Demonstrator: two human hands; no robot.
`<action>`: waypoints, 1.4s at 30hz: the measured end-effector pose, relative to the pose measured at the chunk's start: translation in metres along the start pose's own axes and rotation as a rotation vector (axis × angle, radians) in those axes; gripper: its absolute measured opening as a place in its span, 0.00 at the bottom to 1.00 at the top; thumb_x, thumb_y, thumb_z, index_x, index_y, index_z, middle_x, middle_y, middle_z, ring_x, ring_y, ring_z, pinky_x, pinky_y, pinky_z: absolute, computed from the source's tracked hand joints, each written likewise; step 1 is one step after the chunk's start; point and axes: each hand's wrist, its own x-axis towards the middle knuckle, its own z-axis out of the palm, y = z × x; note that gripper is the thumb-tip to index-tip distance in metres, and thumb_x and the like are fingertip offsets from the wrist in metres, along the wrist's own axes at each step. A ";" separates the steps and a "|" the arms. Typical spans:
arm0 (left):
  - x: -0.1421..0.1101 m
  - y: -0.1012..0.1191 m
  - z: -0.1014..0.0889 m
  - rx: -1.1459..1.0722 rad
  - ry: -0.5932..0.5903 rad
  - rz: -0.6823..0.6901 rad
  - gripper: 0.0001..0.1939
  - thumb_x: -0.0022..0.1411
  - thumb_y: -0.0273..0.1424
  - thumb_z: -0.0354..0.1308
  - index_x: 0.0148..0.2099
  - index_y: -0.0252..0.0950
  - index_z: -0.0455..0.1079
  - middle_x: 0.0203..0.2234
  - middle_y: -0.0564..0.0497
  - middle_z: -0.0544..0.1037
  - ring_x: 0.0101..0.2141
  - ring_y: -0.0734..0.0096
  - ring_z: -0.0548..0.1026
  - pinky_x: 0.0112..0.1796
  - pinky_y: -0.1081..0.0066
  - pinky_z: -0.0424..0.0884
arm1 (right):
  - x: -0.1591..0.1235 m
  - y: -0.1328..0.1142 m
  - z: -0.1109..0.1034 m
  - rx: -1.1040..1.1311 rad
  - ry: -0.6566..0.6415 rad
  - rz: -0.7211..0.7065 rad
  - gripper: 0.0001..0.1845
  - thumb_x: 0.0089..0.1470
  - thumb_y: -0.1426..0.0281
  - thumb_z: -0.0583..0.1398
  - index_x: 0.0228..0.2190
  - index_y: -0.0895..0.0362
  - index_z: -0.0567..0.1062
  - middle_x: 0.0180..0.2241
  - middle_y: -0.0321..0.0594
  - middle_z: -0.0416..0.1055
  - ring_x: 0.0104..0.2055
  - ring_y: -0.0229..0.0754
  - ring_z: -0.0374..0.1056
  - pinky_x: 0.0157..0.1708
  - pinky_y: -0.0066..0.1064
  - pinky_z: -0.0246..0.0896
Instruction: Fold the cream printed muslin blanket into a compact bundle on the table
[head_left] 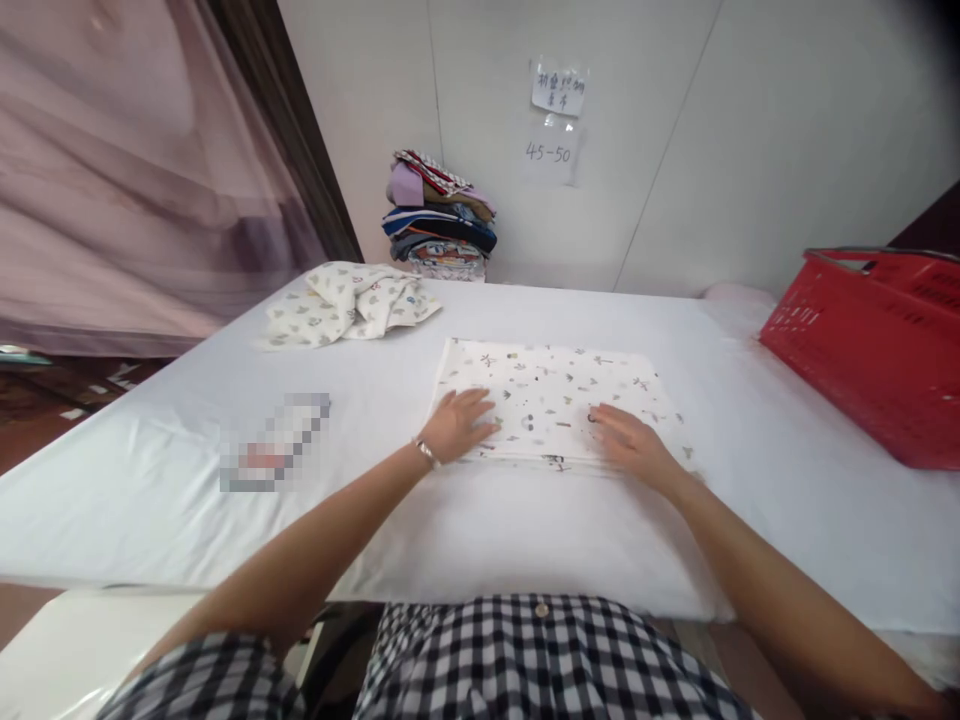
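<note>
White printed cloth (551, 400) lies folded square on our bench (150, 480), our left hand (459, 425) and right hand (626, 440) pressing it open-palmed, another cloth (349, 302) unfolded.

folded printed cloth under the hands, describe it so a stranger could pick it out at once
On the white-covered table, look to the near middle, where the left hand and right hand lie flat. The folded printed cloth beneath them is a neat flat rectangle, unlike the crumpled printed cloth farther back on the left.
</note>
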 end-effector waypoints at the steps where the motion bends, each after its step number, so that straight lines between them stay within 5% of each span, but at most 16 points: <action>1: -0.012 0.007 0.001 -0.033 0.021 0.058 0.23 0.60 0.46 0.47 0.52 0.40 0.66 0.55 0.44 0.65 0.54 0.60 0.62 0.54 0.52 0.56 | -0.006 -0.006 0.005 0.031 0.006 -0.072 0.24 0.56 0.55 0.51 0.51 0.51 0.68 0.54 0.42 0.63 0.56 0.49 0.57 0.53 0.44 0.57; 5: -0.038 0.026 0.009 -0.068 0.098 0.168 0.18 0.59 0.41 0.53 0.48 0.39 0.68 0.50 0.45 0.70 0.50 0.61 0.67 0.50 0.56 0.62 | -0.012 -0.022 0.024 0.009 0.051 -0.324 0.19 0.54 0.59 0.56 0.47 0.52 0.71 0.47 0.43 0.68 0.51 0.49 0.62 0.50 0.45 0.60; 10: -0.037 0.027 0.021 -0.059 0.217 0.121 0.12 0.62 0.36 0.50 0.44 0.39 0.70 0.45 0.48 0.74 0.46 0.64 0.70 0.46 0.59 0.66 | -0.008 -0.031 0.030 -0.076 0.082 -0.431 0.13 0.57 0.67 0.54 0.43 0.54 0.72 0.42 0.44 0.70 0.44 0.46 0.65 0.44 0.44 0.62; 28: -0.041 0.032 0.024 0.047 0.313 0.158 0.12 0.63 0.29 0.47 0.44 0.39 0.69 0.43 0.48 0.75 0.43 0.66 0.70 0.44 0.62 0.67 | -0.016 -0.023 0.041 -0.144 0.212 -0.444 0.12 0.58 0.70 0.52 0.38 0.55 0.74 0.35 0.44 0.69 0.37 0.44 0.64 0.36 0.39 0.61; 35: -0.042 0.036 0.019 0.044 0.329 0.134 0.10 0.60 0.23 0.45 0.37 0.37 0.68 0.36 0.48 0.73 0.36 0.68 0.69 0.38 0.66 0.68 | -0.018 -0.027 0.042 -0.144 0.254 -0.458 0.12 0.58 0.71 0.51 0.38 0.56 0.74 0.35 0.45 0.69 0.36 0.44 0.63 0.35 0.38 0.59; 42: -0.042 0.036 0.021 0.079 0.290 0.179 0.16 0.56 0.17 0.43 0.31 0.37 0.69 0.41 0.47 0.72 0.40 0.68 0.69 0.39 0.66 0.67 | -0.019 -0.030 0.043 -0.118 0.228 -0.480 0.14 0.56 0.77 0.48 0.30 0.56 0.72 0.34 0.44 0.67 0.36 0.43 0.60 0.35 0.36 0.58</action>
